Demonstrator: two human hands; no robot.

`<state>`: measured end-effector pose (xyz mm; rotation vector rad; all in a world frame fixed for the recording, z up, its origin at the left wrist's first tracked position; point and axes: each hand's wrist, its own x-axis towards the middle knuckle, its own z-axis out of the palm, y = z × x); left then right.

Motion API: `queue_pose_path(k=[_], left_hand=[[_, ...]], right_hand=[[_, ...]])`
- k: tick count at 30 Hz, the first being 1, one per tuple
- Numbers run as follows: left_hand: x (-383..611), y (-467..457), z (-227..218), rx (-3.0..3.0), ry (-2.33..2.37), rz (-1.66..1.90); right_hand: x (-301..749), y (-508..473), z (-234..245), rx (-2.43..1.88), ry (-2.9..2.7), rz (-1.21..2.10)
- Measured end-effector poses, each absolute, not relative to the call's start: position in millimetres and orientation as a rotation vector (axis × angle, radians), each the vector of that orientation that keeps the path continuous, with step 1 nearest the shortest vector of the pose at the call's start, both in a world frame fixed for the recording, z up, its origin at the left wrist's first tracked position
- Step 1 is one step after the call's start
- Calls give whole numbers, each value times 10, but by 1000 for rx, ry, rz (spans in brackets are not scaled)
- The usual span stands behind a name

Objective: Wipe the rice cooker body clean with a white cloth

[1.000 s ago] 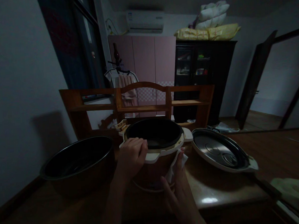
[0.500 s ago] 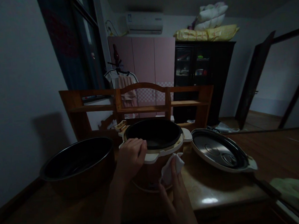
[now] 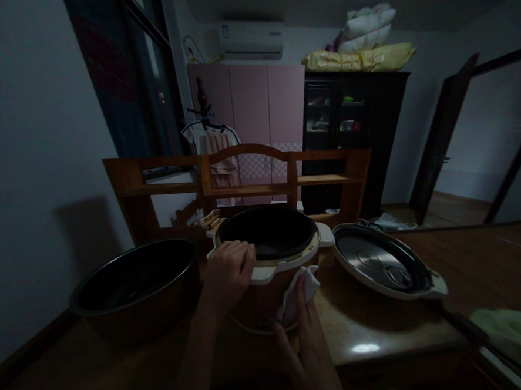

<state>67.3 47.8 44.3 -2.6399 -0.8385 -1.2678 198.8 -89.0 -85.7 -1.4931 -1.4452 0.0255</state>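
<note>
In the middle of the desk stands an electric cooker (image 3: 262, 301) with a pale rim and a dark open top. My left hand (image 3: 232, 267) is closed over the front left of its rim, fingertips hooked over the inner edge. Against the cooker's front right side my right hand (image 3: 306, 333) holds a white cloth (image 3: 298, 290), which may be a wipe; the fingers press it to the wall and the thumb points up on the left. To the right lies the detached lid (image 3: 374, 261), inner metal side up. A dark inner pot (image 3: 138, 285) sits on the left.
A wooden shelf frame (image 3: 249, 190) rises behind the cooker along the desk's back edge. At the lower right is a pale green cloth-like bundle (image 3: 514, 335). The desk (image 3: 366, 330) ends in a front edge close to me. The room is dim.
My right hand and the white cloth have shifted slightly left on the cooker's side. My left hand stays on the rim; the pot and lid are where they were.
</note>
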Motion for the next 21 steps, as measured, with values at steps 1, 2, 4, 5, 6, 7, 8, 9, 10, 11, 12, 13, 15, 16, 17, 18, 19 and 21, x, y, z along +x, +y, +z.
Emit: queue_pose_path(k=[1,2,4,5,6,7,8,9,10,11,12,13,15,16,17,18,19,21], left_hand=[[673,477,445,-2642,-839,-1267],[675,478,447,-2643,-841,-1268],[678,481,448,-2644,-840,-1269],[680,482,448,-2643,-839,-1271],[681,483,447,-2640,-839,-1273],[681,483,446,-2641,-839,-1271],[680,483,444,-2642,-839,-1269],[679,483,443,-2641,-839,-1270],[678,483,442,-2639,-836,-1272],[676,483,441,-2637,-832,-1272],[675,484,441,-2633,-829,-1274],[675,485,441,-2628,-827,-1279],[677,488,444,-2629,-831,-1278],[679,489,445,-2635,-836,-1272],[680,490,445,-2641,-841,-1266],[682,491,445,-2647,-846,-1260],[683,492,444,-2653,-847,-1255],[684,491,442,-2654,-845,-1260]], right_hand=[[1990,-889,-852,-1497,-1446,18],[1991,-887,-846,-1499,-1447,12],[1993,-882,-837,-1504,-1447,12],[1993,-879,-834,-1506,-1446,12],[1993,-877,-833,-1505,-1445,12],[1992,-875,-833,-1502,-1446,13],[1991,-874,-835,-1500,-1448,14],[1991,-874,-837,-1498,-1449,13],[1991,-875,-838,-1496,-1453,11],[1991,-877,-839,-1497,-1458,11],[1992,-879,-838,-1503,-1465,12],[1994,-880,-837,-1508,-1470,8],[1998,-883,-833,-1510,-1476,-7],[1998,-883,-831,-1508,-1476,-13],[1998,-883,-829,-1507,-1472,-15],[1997,-883,-828,-1508,-1468,-15],[1995,-881,-828,-1512,-1464,-9],[1989,-876,-830,-1518,-1463,0]])
